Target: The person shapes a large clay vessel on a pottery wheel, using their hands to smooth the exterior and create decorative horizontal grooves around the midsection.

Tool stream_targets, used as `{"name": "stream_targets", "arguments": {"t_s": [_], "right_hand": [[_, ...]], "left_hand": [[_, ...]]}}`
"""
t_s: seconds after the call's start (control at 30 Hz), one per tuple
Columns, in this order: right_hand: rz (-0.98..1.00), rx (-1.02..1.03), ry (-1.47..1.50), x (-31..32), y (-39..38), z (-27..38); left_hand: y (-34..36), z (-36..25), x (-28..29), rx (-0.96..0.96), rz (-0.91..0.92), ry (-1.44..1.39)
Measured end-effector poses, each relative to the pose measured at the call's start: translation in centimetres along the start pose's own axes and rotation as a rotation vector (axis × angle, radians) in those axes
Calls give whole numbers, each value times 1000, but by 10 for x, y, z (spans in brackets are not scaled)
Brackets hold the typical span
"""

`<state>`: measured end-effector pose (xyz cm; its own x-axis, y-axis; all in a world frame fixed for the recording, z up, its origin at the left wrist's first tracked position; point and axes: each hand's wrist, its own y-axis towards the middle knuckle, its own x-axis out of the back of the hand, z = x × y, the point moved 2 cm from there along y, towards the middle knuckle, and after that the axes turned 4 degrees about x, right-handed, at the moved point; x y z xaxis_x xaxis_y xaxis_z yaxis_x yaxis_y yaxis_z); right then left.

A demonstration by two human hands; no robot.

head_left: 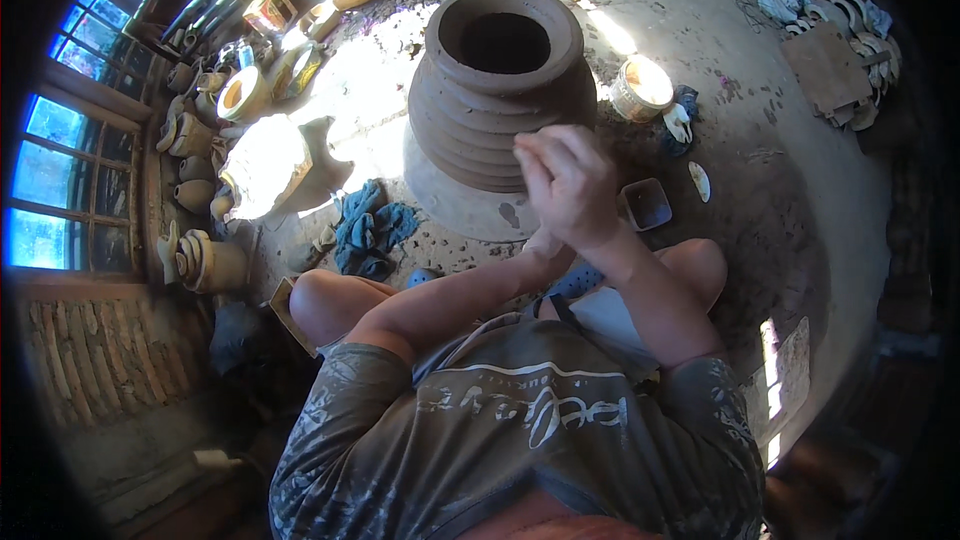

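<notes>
A large ridged clay pot (495, 125) with a wide round mouth stands upright on a pale round slab (445, 200) before me. My right hand (575, 180) is raised at the pot's near right side, its fingers curled together. Whether they hold anything, or touch the wall, I cannot make out. My left hand (546, 243) lies under and behind my right wrist; its fingers are hidden. Just right of my right hand sits a small square tub (647, 204) with something dark inside. A crumpled blue cloth (370, 230) lies on the floor left of the slab.
Beyond the small tub are a pale round bucket (642, 90), a dark cloth (685, 100) and a flat oval piece (699, 182). Along the left wall stand several pots (205, 262) and a tan bucket (245, 95). Boards (825, 65) and curved pieces are piled at the far right.
</notes>
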<state>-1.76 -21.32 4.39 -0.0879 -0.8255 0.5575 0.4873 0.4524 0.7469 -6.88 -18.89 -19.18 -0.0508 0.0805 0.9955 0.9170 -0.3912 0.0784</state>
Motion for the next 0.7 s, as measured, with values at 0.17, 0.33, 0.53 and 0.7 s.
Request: {"name": "stream_targets", "arguments": {"t_s": [0.17,0.33,0.53,0.7], "right_hand": [[-3,296,-176,6,25,-23],[152,415,-318,1,35,-13],[92,511,-296,-12,35,-17],[119,535,-283,-8,36,-15]], "left_hand": [[-10,-4,6,31,410,158],[-43,7,69,25,545,243],[-75,52,83,108,815,192],[-106,112,57,187,735,348]]}}
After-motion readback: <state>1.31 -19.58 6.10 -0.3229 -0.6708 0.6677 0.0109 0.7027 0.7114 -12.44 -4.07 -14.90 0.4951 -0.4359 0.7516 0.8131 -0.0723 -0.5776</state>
